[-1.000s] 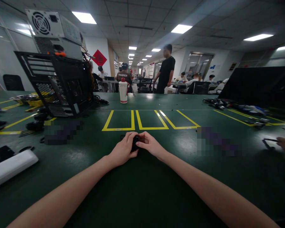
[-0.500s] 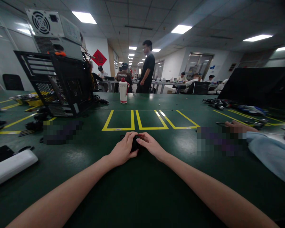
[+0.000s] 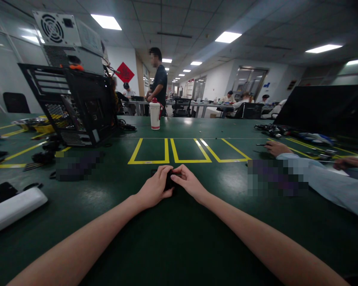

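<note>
Both my hands meet at a small black object [image 3: 168, 181] low over the green table [image 3: 179, 234]. My left hand [image 3: 155, 186] is closed around its left side, thumb toward me and fingers over the top. On the other side, my right hand [image 3: 188, 180] pinches at its upper right edge with thumb and fingertips. Most of the object is hidden by my fingers, so its kind cannot be made out. A bit of dark material shows just left of my left fingers. Beyond my hands lie three yellow tape outlines [image 3: 192, 161].
A black computer case [image 3: 91, 111] with a power supply [image 3: 62, 33] on top stands at left. Behind the outlines is a white cup [image 3: 155, 116]. A white bar-shaped object [image 3: 18, 210] lies near left. At right, a co-worker's sleeved arm [image 3: 313, 171] reaches in, near a dark monitor [image 3: 325, 107].
My hands stay almost in place on the black object, the right fingers shifting slightly. The co-worker's hand at right has moved left and farther away. A standing person in the background has walked left.
</note>
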Motion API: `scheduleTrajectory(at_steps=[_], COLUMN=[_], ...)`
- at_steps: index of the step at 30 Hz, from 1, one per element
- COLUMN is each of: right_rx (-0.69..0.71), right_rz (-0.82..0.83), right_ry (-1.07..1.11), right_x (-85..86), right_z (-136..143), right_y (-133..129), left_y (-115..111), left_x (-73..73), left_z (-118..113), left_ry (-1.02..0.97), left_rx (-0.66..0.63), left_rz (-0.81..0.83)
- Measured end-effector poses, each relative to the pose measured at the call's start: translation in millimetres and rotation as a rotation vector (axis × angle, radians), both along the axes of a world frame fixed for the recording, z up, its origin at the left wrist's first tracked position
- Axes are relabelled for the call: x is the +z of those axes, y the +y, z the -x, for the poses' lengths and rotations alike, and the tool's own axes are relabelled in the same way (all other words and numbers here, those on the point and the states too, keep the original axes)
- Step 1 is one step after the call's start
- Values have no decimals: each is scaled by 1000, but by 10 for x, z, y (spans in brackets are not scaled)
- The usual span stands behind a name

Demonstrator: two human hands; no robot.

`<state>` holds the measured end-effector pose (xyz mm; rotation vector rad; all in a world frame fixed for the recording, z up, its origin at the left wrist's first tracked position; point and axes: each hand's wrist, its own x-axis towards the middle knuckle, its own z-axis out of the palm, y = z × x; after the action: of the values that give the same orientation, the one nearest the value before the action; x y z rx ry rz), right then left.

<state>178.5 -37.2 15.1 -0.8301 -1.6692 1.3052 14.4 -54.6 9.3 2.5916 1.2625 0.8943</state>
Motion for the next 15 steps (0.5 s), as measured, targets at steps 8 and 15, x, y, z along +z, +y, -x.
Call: scheduleTrajectory(at_steps=[8,15], right_rx=[82,99], right_rz=[99,81], right_ry=[25,58], right_x=[-27,-18], right_z=[-28,-38], right_y=[61,-4], left_y=[-3,-21], left_x=[6,22], left_z=[-5,1], left_ry=[15,14], left_rx=[18,12], left_rz=[1,29])
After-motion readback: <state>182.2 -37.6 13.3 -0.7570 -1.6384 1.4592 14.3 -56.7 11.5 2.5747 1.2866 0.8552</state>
